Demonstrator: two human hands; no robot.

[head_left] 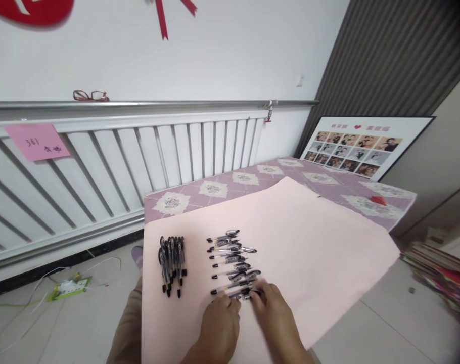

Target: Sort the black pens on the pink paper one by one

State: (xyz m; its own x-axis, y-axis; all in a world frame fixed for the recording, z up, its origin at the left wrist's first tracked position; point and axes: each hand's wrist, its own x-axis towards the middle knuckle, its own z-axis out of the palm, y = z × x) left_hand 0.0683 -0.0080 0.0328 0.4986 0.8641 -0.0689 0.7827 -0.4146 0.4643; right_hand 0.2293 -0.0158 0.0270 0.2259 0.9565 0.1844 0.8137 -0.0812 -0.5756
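Observation:
Black-capped clear pens (225, 260) lie roughly side by side in a loose column on the pink paper sheet (313, 253). At the near end of that column, my left hand (220, 319) has its fingers curled closed around a pen, most of which they hide. Just to its right, my right hand (274, 307) pinches the capped end of a pen between thumb and fingers. Further left, a tighter bunch of similar pens (172, 260) lies with caps pointing away from me, some on top of others.
A purple patterned cloth (248, 177) shows beyond the paper. Behind the table runs a white radiator (169, 151) with a pink note (36, 141). Glasses (90, 95) rest on the pipe. A photo board (359, 146) leans at the far right. A power strip (69, 288) lies on the floor.

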